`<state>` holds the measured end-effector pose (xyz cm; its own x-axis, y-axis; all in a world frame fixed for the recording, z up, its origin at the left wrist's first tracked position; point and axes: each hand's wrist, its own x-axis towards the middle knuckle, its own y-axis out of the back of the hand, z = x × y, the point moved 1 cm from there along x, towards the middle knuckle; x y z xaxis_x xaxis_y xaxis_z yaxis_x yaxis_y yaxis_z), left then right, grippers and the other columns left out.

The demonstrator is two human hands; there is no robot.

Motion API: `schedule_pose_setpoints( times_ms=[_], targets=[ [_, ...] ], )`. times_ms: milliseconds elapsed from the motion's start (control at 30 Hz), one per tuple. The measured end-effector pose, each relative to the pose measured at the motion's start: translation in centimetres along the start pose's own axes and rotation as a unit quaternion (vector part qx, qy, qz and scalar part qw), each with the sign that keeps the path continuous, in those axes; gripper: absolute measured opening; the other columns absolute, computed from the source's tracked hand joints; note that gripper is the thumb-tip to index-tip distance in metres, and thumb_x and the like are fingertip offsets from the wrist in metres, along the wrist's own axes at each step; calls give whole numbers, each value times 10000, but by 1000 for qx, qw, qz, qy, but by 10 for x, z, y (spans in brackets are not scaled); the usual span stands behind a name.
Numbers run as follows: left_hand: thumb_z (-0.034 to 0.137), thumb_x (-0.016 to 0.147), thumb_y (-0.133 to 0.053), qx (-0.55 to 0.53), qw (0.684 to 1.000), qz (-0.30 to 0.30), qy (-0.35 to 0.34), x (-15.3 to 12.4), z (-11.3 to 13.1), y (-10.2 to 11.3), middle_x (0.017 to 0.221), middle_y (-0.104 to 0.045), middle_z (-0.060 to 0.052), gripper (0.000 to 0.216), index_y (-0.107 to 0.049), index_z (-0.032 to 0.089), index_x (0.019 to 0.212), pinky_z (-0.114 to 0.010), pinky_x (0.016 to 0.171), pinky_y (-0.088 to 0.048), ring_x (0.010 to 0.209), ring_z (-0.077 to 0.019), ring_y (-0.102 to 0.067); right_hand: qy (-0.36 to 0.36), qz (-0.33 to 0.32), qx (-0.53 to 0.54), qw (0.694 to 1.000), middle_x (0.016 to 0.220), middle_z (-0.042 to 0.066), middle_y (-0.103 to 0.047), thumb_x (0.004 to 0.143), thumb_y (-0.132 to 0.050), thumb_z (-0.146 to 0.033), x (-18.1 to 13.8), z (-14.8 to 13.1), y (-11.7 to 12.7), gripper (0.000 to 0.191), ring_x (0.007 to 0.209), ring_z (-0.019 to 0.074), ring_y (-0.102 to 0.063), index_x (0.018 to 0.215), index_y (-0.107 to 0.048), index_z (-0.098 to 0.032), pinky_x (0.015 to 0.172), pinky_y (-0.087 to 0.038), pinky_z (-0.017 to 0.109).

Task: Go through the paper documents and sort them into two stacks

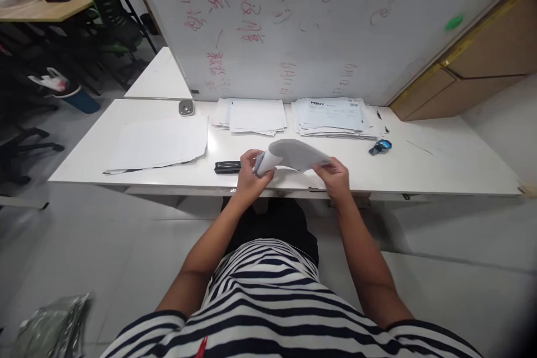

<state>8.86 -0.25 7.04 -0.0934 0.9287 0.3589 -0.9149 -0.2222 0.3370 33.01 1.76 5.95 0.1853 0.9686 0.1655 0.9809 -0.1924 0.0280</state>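
Note:
Between my hands a stack of paper sheets (296, 154) is bent, its left part curling over. My left hand (251, 173) grips the curled left end, fingers behind and thumb in front. At the right end, my right hand (334, 176) pinches the sheets' edge. The sheets are held just above the desk's front edge. A black stapler (227, 167) lies on the desk beside my left hand, partly hidden by it. Behind the held sheets are a pile of blank-looking paper (257, 116) and a pile of printed forms (331, 116).
On the white desk (444, 165) are a wide paper stack (159, 142) at left, a small square grey object (186, 107) and a dark watch-like object (380, 147). A whiteboard (272, 22) rises at the back; cardboard boxes (470, 67) stand at right.

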Motion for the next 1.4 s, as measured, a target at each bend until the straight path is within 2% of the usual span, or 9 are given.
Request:
schedule_pose_setpoints(
  times_ms=[233, 400, 500, 633, 733, 833, 900, 1100, 1400],
  targets=[
    [313, 770, -614, 58, 996, 31, 58, -37, -19, -1, 1182, -502, -105, 573, -310, 208, 1244, -341, 852, -476, 1049, -216, -565, -23, -3, 7, 1000, 851, 25, -697, 706, -696, -462, -14, 20, -15, 318, 870, 200, -658, 890, -570, -235, 855, -506, 377],
    [250, 805, -533, 25, 995, -55, 83, -31, -23, -2, 1131, -518, -91, 479, -304, 199, 1222, -322, 839, -480, 1016, -189, -564, -33, -51, -14, 998, 1037, 55, -696, 751, -665, -445, -16, 28, -23, 380, 966, 201, -646, 1041, -565, -220, 886, -490, 362],
    [298, 850, -492, -22, 993, -104, 59, -23, -21, 3, 1194, -510, -92, 462, -279, 217, 1251, -314, 886, -472, 1078, -174, -550, -41, -36, -78, 995, 1011, 55, -705, 767, -638, -471, -18, 29, -17, 352, 949, 217, -646, 994, -623, -202, 867, -497, 365],
    [384, 887, -477, 37, 997, -64, -13, -3, -18, 34, 1367, -439, -130, 578, -196, 247, 1373, -366, 985, -412, 1221, -208, -484, -72, -8, -29, 997, 1016, 44, -720, 734, -685, -449, -30, 27, 4, 362, 923, 225, -663, 1004, -660, -210, 857, -513, 380],
    [439, 808, -607, 234, 968, -81, -44, 14, -29, 61, 1360, -474, -136, 613, -375, 223, 1333, -484, 1053, -303, 1308, -313, -373, -155, 10, 51, 987, 956, 37, -737, 680, -741, -407, -45, 27, 14, 371, 819, 226, -691, 992, -669, -219, 777, -552, 392],
    [427, 841, -561, 327, 930, -163, -37, 26, -48, 73, 1163, -615, -111, 357, -571, 215, 1128, -465, 974, -355, 1146, -309, -497, -220, 1, 80, 972, 906, 41, -745, 651, -762, -383, -57, 29, 10, 366, 754, 235, -700, 964, -675, -214, 703, -573, 394],
    [418, 870, -511, 327, 926, -187, -29, 29, -56, 75, 1073, -645, -94, 306, -595, 215, 1083, -412, 898, -401, 1033, -276, -542, -234, -7, 81, 969, 895, 41, -747, 647, -761, -380, -61, 31, 2, 366, 744, 237, -702, 961, -676, -211, 691, -576, 389],
    [393, 870, -498, 288, 943, -164, -7, 29, -54, 75, 1025, -642, -72, 284, -583, 215, 1074, -357, 821, -421, 955, -236, -561, -226, 2, 50, 973, 873, 37, -747, 654, -737, -369, -62, 38, -10, 327, 762, 235, -702, 930, -683, -201, 696, -571, 366],
    [423, 874, -505, 288, 939, -182, -39, 32, -57, 75, 1012, -636, -56, 275, -587, 229, 1050, -352, 853, -407, 972, -225, -556, -191, -14, 44, 981, 926, 36, -741, 696, -714, -374, -53, 30, -15, 327, 813, 239, -694, 981, -689, -215, 736, -565, 382]
  ],
)
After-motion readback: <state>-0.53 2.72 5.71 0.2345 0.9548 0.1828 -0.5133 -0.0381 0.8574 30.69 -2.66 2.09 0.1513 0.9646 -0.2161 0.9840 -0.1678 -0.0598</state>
